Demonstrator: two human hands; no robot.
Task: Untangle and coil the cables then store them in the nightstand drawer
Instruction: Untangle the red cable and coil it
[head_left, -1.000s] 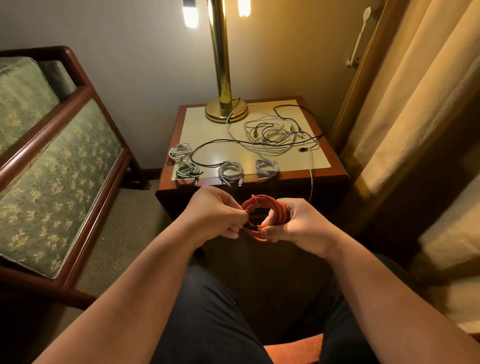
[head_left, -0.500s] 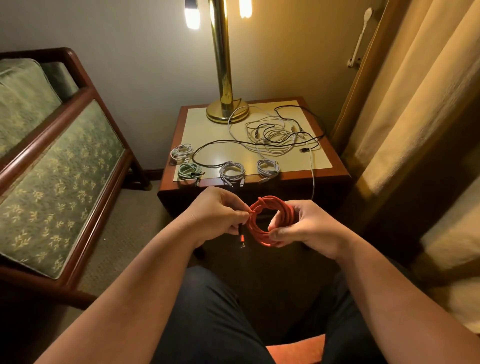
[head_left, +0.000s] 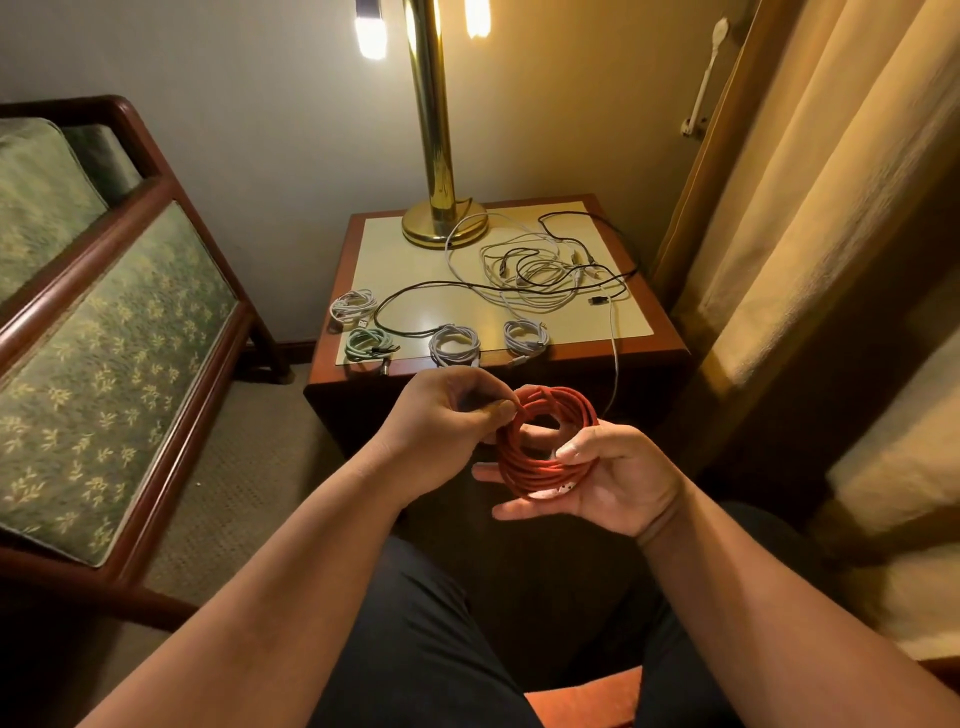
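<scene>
Head view, centre of the frame: a red coiled cable (head_left: 525, 467) lies across the upturned fingers of the right hand (head_left: 618, 480), clamped under its thumb. The left hand (head_left: 441, 415) pinches the coil's upper left edge. Above them, a wooden nightstand (head_left: 662, 344) carries four small coiled cables (head_left: 453, 340), a tangle of white and black cables (head_left: 540, 273) and a brass lamp base (head_left: 441, 224).
</scene>
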